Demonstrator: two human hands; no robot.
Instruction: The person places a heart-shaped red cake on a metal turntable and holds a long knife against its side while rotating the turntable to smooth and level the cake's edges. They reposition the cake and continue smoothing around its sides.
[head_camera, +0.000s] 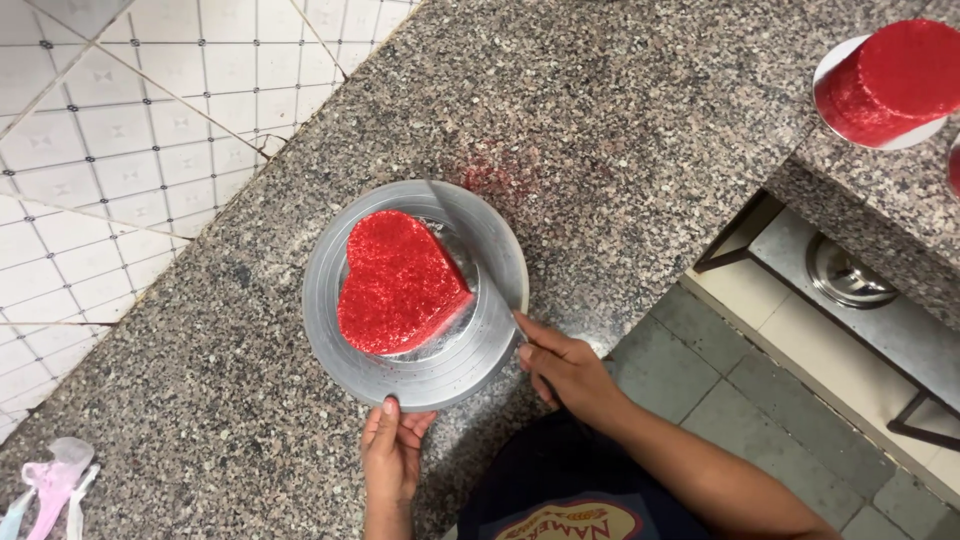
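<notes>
A red heart-shaped cake (398, 281) covered in red crumbs sits on a round silver turntable (490, 340) on a speckled granite counter. My left hand (392, 450) touches the near rim of the turntable with its fingertips. My right hand (565, 365) grips the handle of a long flat metal blade (480, 240). The blade lies along the cake's right side, reaching toward the turntable's far edge.
A second red crumb-coated round cake (890, 80) on a white board stands at the far right of the counter. Red crumbs (495, 175) are scattered beyond the turntable. A gas stove (850, 275) sits lower on the right. Pink and white plastic pieces (50, 490) lie at the lower left.
</notes>
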